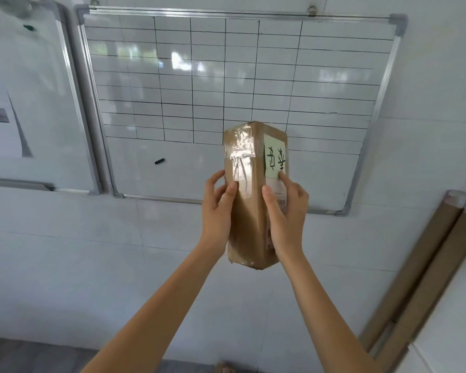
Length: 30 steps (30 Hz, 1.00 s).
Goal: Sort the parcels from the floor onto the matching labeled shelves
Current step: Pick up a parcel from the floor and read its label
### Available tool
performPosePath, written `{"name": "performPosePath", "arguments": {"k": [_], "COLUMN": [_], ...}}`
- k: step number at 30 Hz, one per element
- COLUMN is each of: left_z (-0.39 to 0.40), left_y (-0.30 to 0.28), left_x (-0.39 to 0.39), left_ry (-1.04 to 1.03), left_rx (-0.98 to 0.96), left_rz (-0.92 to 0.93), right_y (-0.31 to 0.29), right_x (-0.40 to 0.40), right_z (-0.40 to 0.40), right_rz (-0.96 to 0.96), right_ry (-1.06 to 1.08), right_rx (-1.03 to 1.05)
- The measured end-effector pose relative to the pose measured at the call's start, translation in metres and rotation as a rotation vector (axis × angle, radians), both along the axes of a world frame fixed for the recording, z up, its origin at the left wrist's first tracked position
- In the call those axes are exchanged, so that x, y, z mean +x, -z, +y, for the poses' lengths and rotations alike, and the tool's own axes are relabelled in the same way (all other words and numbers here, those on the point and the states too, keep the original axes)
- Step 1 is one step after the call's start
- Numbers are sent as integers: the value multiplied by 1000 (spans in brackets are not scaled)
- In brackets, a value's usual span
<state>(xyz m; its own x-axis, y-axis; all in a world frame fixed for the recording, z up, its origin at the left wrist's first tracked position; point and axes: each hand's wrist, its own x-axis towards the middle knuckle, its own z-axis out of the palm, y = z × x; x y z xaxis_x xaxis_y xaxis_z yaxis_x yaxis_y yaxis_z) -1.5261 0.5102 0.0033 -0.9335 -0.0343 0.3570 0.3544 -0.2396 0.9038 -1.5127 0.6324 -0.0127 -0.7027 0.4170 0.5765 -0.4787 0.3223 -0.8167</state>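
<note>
A brown cardboard parcel [249,211] wrapped in clear tape is held upright at arm's length in front of a wall. It carries a pale green label [275,160] with handwritten black characters on its right face. My left hand [218,211] grips the parcel's left side with fingers and thumb. On the right side, my right hand [287,214] holds it, one fingertip touching the label's lower edge. No shelves show in this view.
A gridded whiteboard [172,84] hangs on the tiled wall behind the parcel, with a small black magnet [159,161] on it. A second whiteboard [33,103] is at the left. Two cardboard tubes [425,278] lean at the right. A brown scrap [226,368] lies on the floor below.
</note>
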Motion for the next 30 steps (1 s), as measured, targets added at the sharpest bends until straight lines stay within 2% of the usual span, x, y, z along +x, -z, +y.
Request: {"name": "performPosePath", "arguments": {"k": [7,12,16,21,27,30], "left_z": [7,8,3,2,-6,-18], "left_y": [-3,-2,0,5,13,14], "left_x": [5,6,2,2,0,-2], "left_ry": [59,94,107,143,243,337], "left_rx": [56,43,84,22,-30,-115], "left_rz": [0,-17,-68,-33,-86,-117], "right_y": [7,5,-3,-11,-3,-7], "right_x": [3,5,8,11,6,1], "right_z": [-4,4,14,23,33,41], "right_rz": [121,154,137,-153,-235,-312], "right_ry": [275,306,197,-270,-386,-469], "right_rx": [326,386,292,-61,-252,-315]}}
